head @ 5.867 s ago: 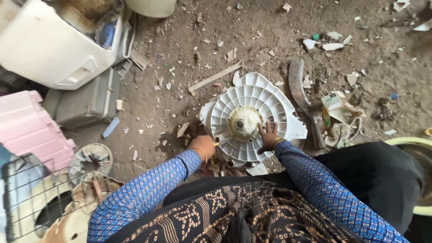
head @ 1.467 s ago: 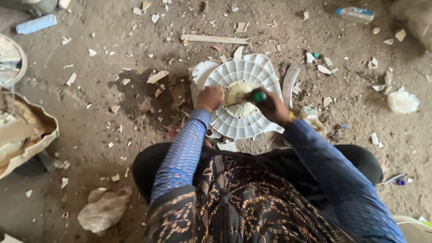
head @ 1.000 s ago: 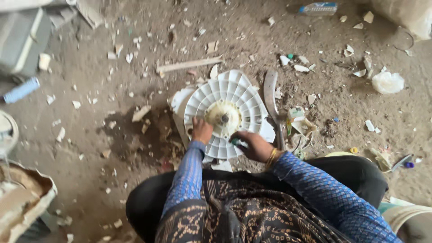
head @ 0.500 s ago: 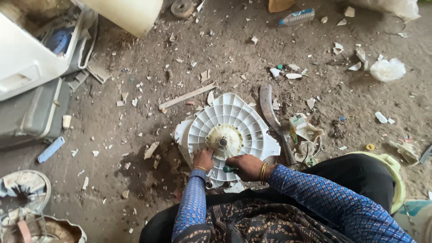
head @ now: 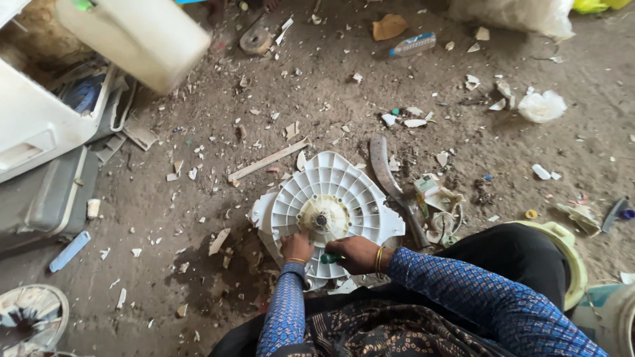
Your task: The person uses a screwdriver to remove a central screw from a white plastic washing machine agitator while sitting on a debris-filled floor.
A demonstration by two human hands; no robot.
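Bracing the white ribbed plastic disc (head: 329, 215) flat on the dirt floor, the left hand (head: 297, 246) is pressing its fingers against the near rim. The right hand (head: 352, 254) is closing around a green-handled tool (head: 329, 258), seemingly steadied by that brace.

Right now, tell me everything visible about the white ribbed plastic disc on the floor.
The white ribbed plastic disc lies flat on the dusty floor, ribs radiating from a yellowed round hub with a dark centre. Its edge looks uneven, partly broken. The left hand rests on its near rim; the right hand lies over the rim holding a green-handled tool. A curved grey bar lies beside its right edge.
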